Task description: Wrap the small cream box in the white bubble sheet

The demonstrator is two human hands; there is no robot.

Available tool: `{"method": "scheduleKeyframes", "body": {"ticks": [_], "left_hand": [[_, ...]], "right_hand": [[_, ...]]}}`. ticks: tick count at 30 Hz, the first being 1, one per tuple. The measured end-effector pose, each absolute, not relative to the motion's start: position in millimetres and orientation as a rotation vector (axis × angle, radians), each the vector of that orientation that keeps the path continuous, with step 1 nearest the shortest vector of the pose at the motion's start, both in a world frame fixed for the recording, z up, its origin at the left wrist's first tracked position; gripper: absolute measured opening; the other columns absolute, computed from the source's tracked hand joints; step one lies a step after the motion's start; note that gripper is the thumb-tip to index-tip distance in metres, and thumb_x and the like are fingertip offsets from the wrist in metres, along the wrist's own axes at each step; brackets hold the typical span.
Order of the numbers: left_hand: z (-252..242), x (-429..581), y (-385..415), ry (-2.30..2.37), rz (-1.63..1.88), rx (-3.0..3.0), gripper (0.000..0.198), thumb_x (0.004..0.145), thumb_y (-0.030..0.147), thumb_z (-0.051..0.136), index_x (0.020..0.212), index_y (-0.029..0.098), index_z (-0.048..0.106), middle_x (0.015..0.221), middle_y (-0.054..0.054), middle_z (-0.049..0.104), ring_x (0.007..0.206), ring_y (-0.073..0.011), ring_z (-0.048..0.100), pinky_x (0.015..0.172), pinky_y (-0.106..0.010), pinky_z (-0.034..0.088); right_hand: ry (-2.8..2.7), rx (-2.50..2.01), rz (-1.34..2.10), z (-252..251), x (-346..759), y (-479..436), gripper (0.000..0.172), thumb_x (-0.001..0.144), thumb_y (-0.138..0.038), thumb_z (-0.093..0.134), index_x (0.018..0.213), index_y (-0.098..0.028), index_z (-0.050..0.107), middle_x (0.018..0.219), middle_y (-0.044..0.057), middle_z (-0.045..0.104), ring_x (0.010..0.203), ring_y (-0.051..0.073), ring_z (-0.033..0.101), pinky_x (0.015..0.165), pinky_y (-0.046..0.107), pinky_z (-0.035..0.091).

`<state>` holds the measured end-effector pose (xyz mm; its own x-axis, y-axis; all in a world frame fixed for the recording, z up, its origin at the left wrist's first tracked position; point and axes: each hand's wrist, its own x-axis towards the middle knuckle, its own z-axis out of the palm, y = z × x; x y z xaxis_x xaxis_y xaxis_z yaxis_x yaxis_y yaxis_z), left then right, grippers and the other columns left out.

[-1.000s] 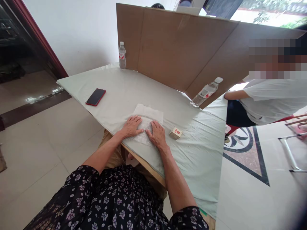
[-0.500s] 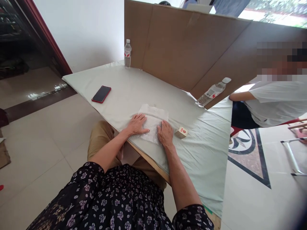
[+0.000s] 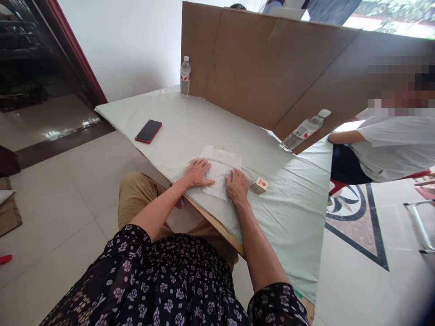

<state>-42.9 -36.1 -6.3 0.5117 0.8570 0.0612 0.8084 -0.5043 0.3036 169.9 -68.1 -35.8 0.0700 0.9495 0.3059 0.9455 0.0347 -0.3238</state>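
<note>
A sheet of clear bubble wrap (image 3: 217, 174) lies flat on the cloth-covered table, near its front edge. My left hand (image 3: 198, 173) rests flat on the left side of the sheet, thumb stretched out to the right. On the opposite side, my right hand (image 3: 237, 186) lies on the sheet's right edge with its fingers pointing forward and the thumb a little apart. Neither hand grips anything that I can see. Just right of my right hand stands a small cream box (image 3: 259, 185) with a red mark, not touched.
A phone (image 3: 148, 131) with a red edge lies at the left. A tall cardboard screen (image 3: 251, 68) crosses the back, with an upright water bottle (image 3: 185, 76) and a leaning water bottle (image 3: 305, 131) against it. A person in a white shirt (image 3: 401, 140) sits at the right.
The whole view has shifted slightly to the right. Both hands stay on the bubble wrap in nearly the same place, and nothing has been picked up or let go.
</note>
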Motion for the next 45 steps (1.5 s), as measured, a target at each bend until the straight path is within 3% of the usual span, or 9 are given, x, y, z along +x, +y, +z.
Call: {"method": "scheduleKeyframes", "body": {"ticks": [11,34,45], "left_hand": [[-9.1,-42.3,-34.7,1.408,0.331,2.528,0.082,0.082,0.06,0.062,0.147,0.013,0.043,0.16,-0.017,0.037,0.151,-0.0335,0.029,0.125,-0.046,0.017],[-3.6,-43.5,-37.1,1.407,0.333,2.544,0.078,0.082,0.06,0.062,0.142,0.011,0.047,0.158,-0.019,0.04,0.149,-0.034,0.032,0.124,-0.048,0.02],[-9.6,-40.1,-37.6,1.403,0.355,2.518,0.081,0.082,0.061,0.063,0.145,0.013,0.047,0.16,-0.018,0.038,0.151,-0.0341,0.031,0.125,-0.051,0.019]], "right_hand": [[-1.891,-1.955,0.005,-36.4,169.9,-68.0,0.046,0.095,-0.03,0.041,0.132,-0.007,0.059,0.145,0.023,0.055,0.134,0.033,0.048,0.109,0.049,0.038],[-1.88,-1.787,-0.097,-44.5,180.7,-98.8,0.038,0.092,-0.027,0.044,0.121,-0.01,0.063,0.127,0.021,0.067,0.119,0.031,0.059,0.101,0.048,0.046],[-2.148,-1.627,0.037,-2.4,165.9,-46.2,0.048,0.096,-0.036,0.046,0.139,-0.015,0.054,0.148,0.016,0.054,0.139,0.029,0.047,0.111,0.049,0.039]]}}
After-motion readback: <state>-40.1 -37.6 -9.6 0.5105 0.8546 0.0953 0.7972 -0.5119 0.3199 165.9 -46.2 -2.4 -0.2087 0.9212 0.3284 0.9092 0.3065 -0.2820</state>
